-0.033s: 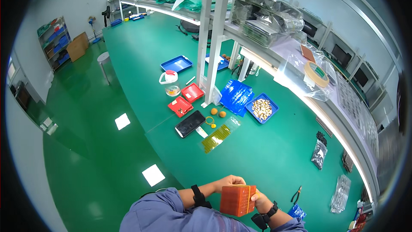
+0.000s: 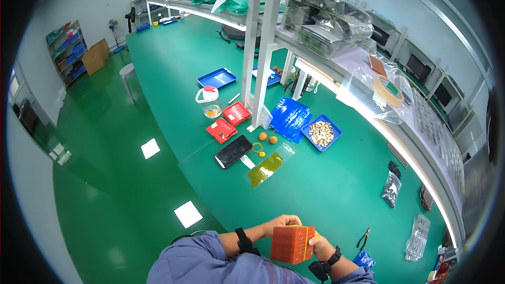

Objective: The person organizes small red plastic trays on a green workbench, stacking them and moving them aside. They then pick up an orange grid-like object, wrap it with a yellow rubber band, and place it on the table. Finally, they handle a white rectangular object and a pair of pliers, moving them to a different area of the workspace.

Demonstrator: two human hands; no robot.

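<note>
Close to my body at the lower edge, I hold an orange-red block point(image 2: 286, 247) that looks like a stack of thin panels, with a yellow band around it. My left hand point(image 2: 280, 224) grips its far left side, its fingers partly hidden behind the block. My right hand point(image 2: 321, 247) closes on the right side, thumb against the face near the band. Right of my hands lie small pliers point(image 2: 363, 238) and a blue packet point(image 2: 364, 259). Further off on the green table point(image 2: 315, 189) are a black phone point(image 2: 233, 152) and a clear bag of yellow-green strips point(image 2: 266, 169).
A blue tray point(image 2: 335, 133) holds many small pale and brown pieces beside blue plastic bags point(image 2: 289, 118). Two red trays point(image 2: 236, 113) stand near a white post point(image 2: 262, 58). Along the right runs a raised shelf point(image 2: 342, 66) with wrapped stacks and tape point(image 2: 388, 91).
</note>
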